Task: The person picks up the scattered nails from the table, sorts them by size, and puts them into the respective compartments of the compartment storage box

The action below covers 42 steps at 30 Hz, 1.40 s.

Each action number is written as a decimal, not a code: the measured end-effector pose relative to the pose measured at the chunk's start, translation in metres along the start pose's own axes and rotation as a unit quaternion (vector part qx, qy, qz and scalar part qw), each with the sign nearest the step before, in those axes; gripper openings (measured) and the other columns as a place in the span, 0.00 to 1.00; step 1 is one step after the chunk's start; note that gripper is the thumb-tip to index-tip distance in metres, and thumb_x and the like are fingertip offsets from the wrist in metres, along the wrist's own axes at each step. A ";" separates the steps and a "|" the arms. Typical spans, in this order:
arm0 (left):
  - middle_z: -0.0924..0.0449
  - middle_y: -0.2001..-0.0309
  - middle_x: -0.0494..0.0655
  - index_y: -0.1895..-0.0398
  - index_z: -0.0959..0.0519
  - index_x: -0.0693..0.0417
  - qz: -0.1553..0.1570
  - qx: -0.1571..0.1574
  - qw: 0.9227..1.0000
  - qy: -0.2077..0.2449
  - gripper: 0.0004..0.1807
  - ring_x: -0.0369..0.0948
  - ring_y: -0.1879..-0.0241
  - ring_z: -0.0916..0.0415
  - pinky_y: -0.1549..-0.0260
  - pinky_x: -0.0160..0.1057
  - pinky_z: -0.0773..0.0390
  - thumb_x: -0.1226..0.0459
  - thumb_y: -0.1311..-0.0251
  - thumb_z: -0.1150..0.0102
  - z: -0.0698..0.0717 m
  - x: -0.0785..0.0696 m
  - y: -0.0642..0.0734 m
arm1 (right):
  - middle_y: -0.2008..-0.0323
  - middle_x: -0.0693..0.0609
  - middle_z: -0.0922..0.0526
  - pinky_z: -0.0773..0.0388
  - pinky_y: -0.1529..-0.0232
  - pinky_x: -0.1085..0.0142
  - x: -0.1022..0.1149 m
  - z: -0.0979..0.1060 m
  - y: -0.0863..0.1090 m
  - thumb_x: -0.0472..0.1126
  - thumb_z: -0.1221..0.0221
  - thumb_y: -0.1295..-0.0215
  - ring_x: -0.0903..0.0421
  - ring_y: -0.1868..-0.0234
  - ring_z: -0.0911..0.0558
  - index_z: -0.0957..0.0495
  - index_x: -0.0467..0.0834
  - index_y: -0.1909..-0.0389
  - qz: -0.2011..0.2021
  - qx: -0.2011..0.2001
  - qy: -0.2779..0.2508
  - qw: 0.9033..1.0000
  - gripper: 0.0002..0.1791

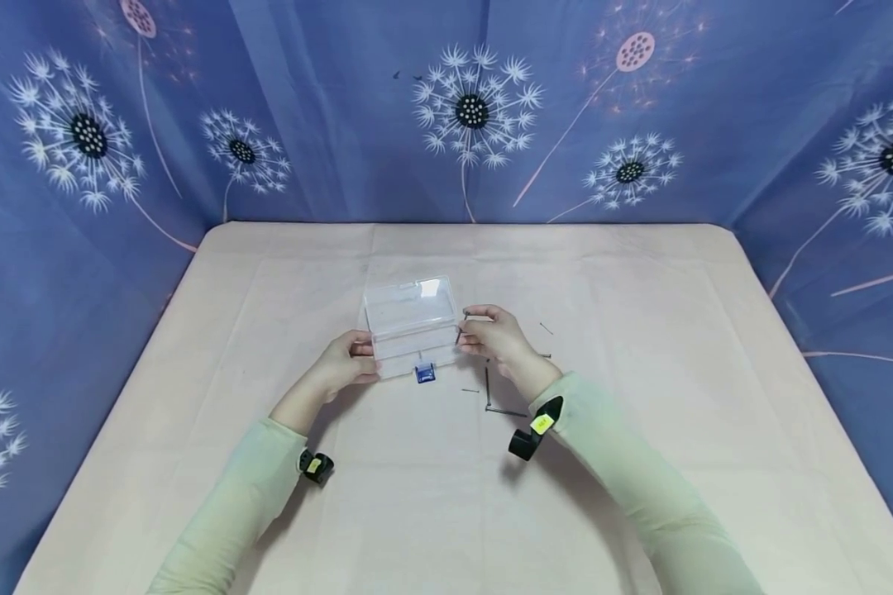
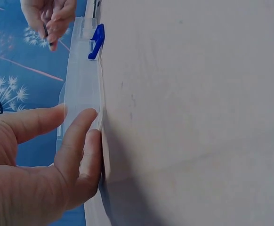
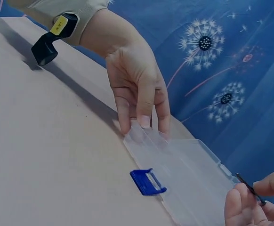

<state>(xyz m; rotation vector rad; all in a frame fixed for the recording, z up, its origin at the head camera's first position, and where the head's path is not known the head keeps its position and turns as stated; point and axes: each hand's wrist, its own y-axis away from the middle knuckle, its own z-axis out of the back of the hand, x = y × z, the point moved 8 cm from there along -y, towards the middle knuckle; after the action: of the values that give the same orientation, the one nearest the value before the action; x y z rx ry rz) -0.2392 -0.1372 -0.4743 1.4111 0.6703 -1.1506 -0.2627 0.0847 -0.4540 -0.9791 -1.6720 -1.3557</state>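
- Your left hand (image 1: 342, 364) grips the left end of the clear plastic box (image 1: 415, 340), its fingers bent round that end wall.
- Your right hand (image 1: 497, 335) pinches a dark fastener (image 3: 245, 183) between thumb and fingers, at the right end of the box; you cannot tell from these views whether that hand touches the box.
- The box sits between your hands, near the middle of the table and turned slightly. Its lid (image 1: 405, 308) stands open on the far side, and its blue latch (image 1: 425, 373) hangs at the near edge, right of the middle.
- Just right of the box, on the near side of your right hand, you have two long fasteners (image 1: 487, 387) lying as an L, one pointing away from you and one pointing right.
- A small pin (image 1: 470, 390) lies just left of that L.
- Farther right, past your right hand, you see a second small pin (image 1: 546, 328); nearer to you, another fastener (image 1: 546, 356) shows partly from behind your wrist.
- Each of your pale green sleeves (image 1: 625, 463) has a black camera (image 1: 524, 444) with a yellow label at the wrist.
- Under everything you have a pale pink cloth (image 1: 387, 512); a blue dandelion-print curtain (image 1: 342, 99) stands at the far, left and right sides.
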 end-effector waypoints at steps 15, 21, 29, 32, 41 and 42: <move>0.37 0.48 0.65 0.35 0.47 0.75 0.007 -0.007 1.000 0.008 0.32 0.39 0.63 0.28 0.56 0.41 0.16 0.82 0.45 0.53 -0.003 0.004 0.000 | 0.64 0.43 0.23 0.16 0.62 0.70 -0.008 -0.021 -0.008 0.32 0.53 0.31 0.60 0.74 0.20 0.41 0.28 0.37 -0.021 0.010 -0.040 0.999 0.23; 0.37 0.48 0.66 0.35 0.47 0.75 0.005 -0.004 1.000 -0.002 0.32 0.41 0.61 0.28 0.53 0.44 0.17 0.82 0.45 0.53 -0.004 0.005 0.002 | 0.59 0.40 0.27 0.16 0.58 0.70 -0.013 -0.026 -0.003 0.30 0.57 0.31 0.57 0.68 0.19 0.48 0.28 0.32 -0.051 0.032 -0.091 0.994 0.27; 0.37 0.48 0.65 0.35 0.47 0.75 0.004 -0.004 1.000 -0.003 0.32 0.41 0.61 0.28 0.52 0.45 0.18 0.82 0.44 0.53 -0.005 0.005 0.002 | 0.40 0.26 0.35 0.16 0.58 0.70 -0.012 -0.026 0.001 0.33 0.58 0.29 0.41 0.47 0.23 0.49 0.28 0.32 -0.046 0.039 -0.078 0.995 0.27; 0.37 0.47 0.65 0.34 0.47 0.75 0.005 -0.003 1.000 -0.001 0.32 0.41 0.60 0.28 0.51 0.46 0.18 0.82 0.44 0.52 -0.005 0.004 0.002 | 0.40 0.27 0.32 0.16 0.58 0.68 -0.008 -0.023 0.005 0.35 0.58 0.28 0.46 0.55 0.18 0.47 0.29 0.33 -0.038 0.041 -0.043 0.997 0.26; 0.37 0.46 0.66 0.34 0.48 0.74 0.011 -0.007 1.000 -0.001 0.32 0.40 0.61 0.27 0.51 0.45 0.18 0.81 0.42 0.52 -0.002 0.004 0.002 | 0.54 0.41 0.19 0.17 0.67 0.74 0.012 -0.007 0.015 0.36 0.51 0.31 0.61 0.72 0.20 0.33 0.31 0.42 -0.007 0.029 0.056 0.998 0.20; 0.37 0.46 0.66 0.34 0.48 0.74 0.010 -0.007 1.000 -0.002 0.32 0.39 0.61 0.27 0.52 0.45 0.18 0.81 0.43 0.51 -0.001 0.004 0.002 | 0.56 0.43 0.19 0.18 0.66 0.73 0.015 -0.005 0.017 0.36 0.50 0.32 0.61 0.72 0.20 0.32 0.31 0.43 0.002 0.028 0.073 0.997 0.20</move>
<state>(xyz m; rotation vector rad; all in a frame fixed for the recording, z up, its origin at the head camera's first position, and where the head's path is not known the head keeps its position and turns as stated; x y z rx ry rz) -0.2362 -0.1373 -0.4772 1.3994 0.6583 -1.1302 -0.2533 0.0840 -0.4329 -0.8303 -1.5895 -1.3382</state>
